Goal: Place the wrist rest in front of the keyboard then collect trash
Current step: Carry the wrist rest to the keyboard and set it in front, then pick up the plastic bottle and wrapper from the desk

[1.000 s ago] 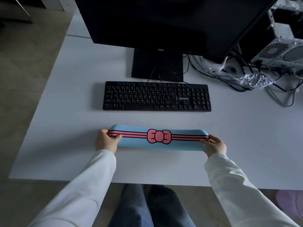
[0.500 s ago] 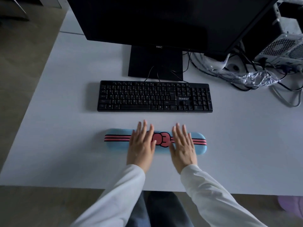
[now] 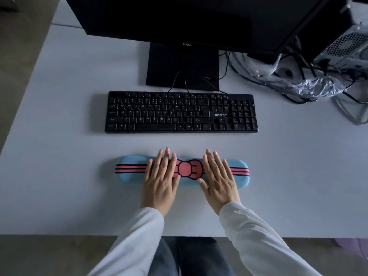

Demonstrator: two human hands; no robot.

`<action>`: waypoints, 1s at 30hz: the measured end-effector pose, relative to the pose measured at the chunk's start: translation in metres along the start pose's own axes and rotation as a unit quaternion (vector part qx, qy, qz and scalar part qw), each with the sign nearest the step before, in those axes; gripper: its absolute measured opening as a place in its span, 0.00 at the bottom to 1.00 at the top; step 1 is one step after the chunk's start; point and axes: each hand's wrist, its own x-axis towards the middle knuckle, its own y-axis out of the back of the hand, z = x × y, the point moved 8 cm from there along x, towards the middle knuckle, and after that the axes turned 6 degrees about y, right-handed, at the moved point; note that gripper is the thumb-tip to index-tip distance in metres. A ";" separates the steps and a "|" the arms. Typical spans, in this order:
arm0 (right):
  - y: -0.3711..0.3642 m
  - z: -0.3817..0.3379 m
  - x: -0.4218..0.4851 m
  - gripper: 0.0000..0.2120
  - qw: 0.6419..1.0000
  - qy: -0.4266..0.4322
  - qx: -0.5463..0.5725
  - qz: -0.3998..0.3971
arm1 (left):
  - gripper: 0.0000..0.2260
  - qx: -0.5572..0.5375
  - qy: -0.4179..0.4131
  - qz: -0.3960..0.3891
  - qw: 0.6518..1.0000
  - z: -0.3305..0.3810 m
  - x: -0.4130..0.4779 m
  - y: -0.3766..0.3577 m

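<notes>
A light blue wrist rest [image 3: 131,170] with pink stripes and a pink bow lies flat on the white desk [image 3: 69,176], parallel to the black keyboard [image 3: 181,112] and a gap nearer to me. My left hand [image 3: 161,178] lies palm down on it just left of the bow, fingers spread. My right hand [image 3: 219,178] lies palm down just right of the bow, fingers spread too. Neither hand grips anything. Crumpled clear plastic wrap [image 3: 316,88] sits among cables at the back right.
A black monitor [image 3: 179,18] on its stand [image 3: 182,66] rises behind the keyboard. A computer case [image 3: 346,46] and tangled cables [image 3: 350,112] crowd the back right corner. The desk's near edge runs just below my wrists; my legs show under it.
My hands let go of the wrist rest's two ends and moved to its middle, now lying flat on top. The rest lies flat on the desk and has stayed in place since.
</notes>
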 end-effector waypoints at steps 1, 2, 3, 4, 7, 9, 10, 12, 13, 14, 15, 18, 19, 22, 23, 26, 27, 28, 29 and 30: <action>0.001 0.005 -0.002 0.29 1.000 -0.006 -0.004 -0.001 | 0.25 0.002 0.007 0.002 1.000 -0.008 -0.001 0.002; 0.002 0.011 -0.004 0.29 1.000 -0.013 -0.012 0.000 | 0.25 0.005 0.015 0.004 1.000 -0.017 -0.001 0.005; 0.002 0.016 -0.006 0.29 1.000 -0.023 -0.018 0.001 | 0.25 0.007 0.023 0.003 1.000 -0.026 -0.002 0.007; 0.002 0.021 -0.008 0.29 0.999 -0.034 -0.022 -0.001 | 0.25 0.008 0.030 0.005 1.000 -0.033 -0.002 0.009; 0.005 0.032 -0.013 0.30 0.998 -0.057 -0.020 -0.002 | 0.25 0.011 0.038 0.004 0.999 -0.049 -0.002 0.015; 0.005 0.037 -0.014 0.30 0.997 -0.071 -0.023 -0.007 | 0.26 0.020 0.044 0.003 0.999 -0.057 -0.002 0.017; 0.005 0.039 -0.015 0.31 0.996 -0.082 -0.023 -0.011 | 0.26 0.022 0.050 0.002 0.999 -0.060 -0.003 0.018; 0.006 0.048 -0.020 0.34 0.993 -0.120 -0.010 -0.012 | 0.27 0.019 0.072 -0.007 0.997 -0.070 -0.005 0.018; 0.007 0.055 -0.024 0.36 0.990 -0.139 -0.004 -0.006 | 0.28 0.018 0.082 -0.003 0.996 -0.075 -0.006 0.017; 0.008 0.062 -0.030 0.38 0.987 -0.158 0.004 -0.008 | 0.28 0.011 0.096 0.004 0.995 -0.082 -0.007 0.018; 0.008 0.070 -0.037 0.39 0.984 -0.176 0.013 -0.021 | 0.28 -0.001 0.121 0.009 0.993 -0.090 -0.009 0.019; 0.016 0.091 -0.064 0.45 0.975 -0.217 0.003 -0.048 | 0.26 -0.043 0.241 -0.032 0.969 -0.122 -0.014 0.024; 0.021 0.097 -0.074 0.49 0.972 -0.232 0.001 -0.045 | 0.26 -0.039 0.268 -0.036 0.962 -0.131 -0.016 0.029; 0.040 0.112 -0.101 0.48 0.960 -0.279 0.016 -0.005 | 0.25 -0.059 0.306 -0.008 0.950 -0.131 -0.017 0.049; 0.048 0.117 -0.108 0.43 0.956 -0.293 0.018 0.001 | 0.25 -0.072 0.305 -0.001 0.950 -0.122 -0.016 0.053; 0.066 0.138 -0.131 0.31 0.938 -0.344 0.047 0.027 | 0.25 -0.114 0.277 0.004 0.954 -0.070 -0.010 0.055; 0.071 0.145 -0.138 0.28 0.933 -0.354 0.057 0.029 | 0.25 -0.125 0.261 -0.003 0.957 -0.049 -0.007 0.053; 0.078 0.153 -0.147 0.27 0.929 -0.362 0.068 0.034 | 0.25 -0.136 0.242 -0.012 0.961 -0.024 -0.005 0.050; 0.086 0.160 -0.155 0.27 0.926 -0.365 0.082 0.044 | 0.25 -0.146 0.218 -0.022 0.965 0.001 -0.003 0.046; 0.095 0.169 -0.167 0.26 0.924 -0.366 0.094 0.060 | 0.25 -0.158 0.193 -0.036 0.968 0.031 -0.003 0.041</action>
